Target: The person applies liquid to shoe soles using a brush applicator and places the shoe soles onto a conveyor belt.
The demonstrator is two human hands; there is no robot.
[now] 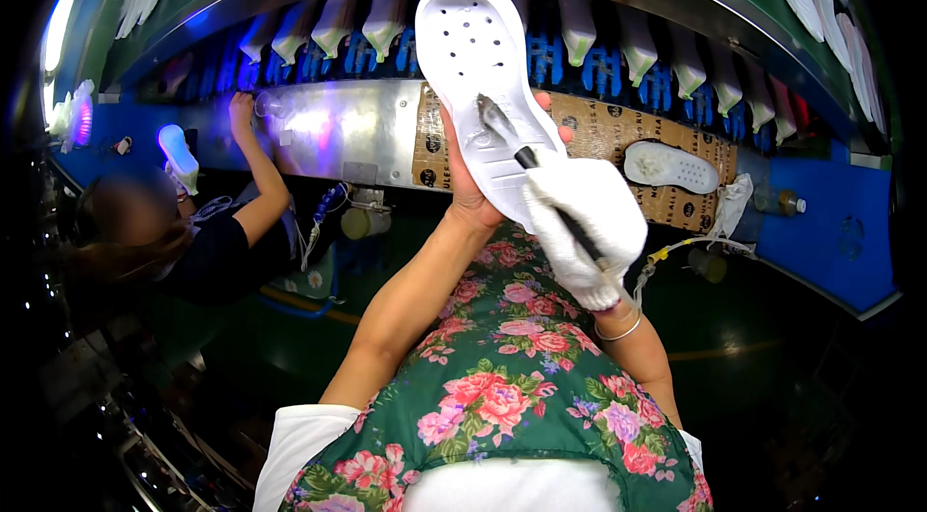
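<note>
A white shoe sole is held up in front of me, its rounded end with several small holes pointing away. My bare left hand grips it from underneath; the palm shows at the left edge and fingertips at the right edge. In a white knitted glove, my right hand is closed around the dark handle of a brush. The bristles lie over the middle of the sole, apparently touching it. A second white sole rests on the printed cardboard to the right.
Brown cardboard covers part of the metal bench. Behind it, pale shoe parts hang in a row on blue holders. At left a co-worker handles another sole. A small bottle and white cloth lie at right.
</note>
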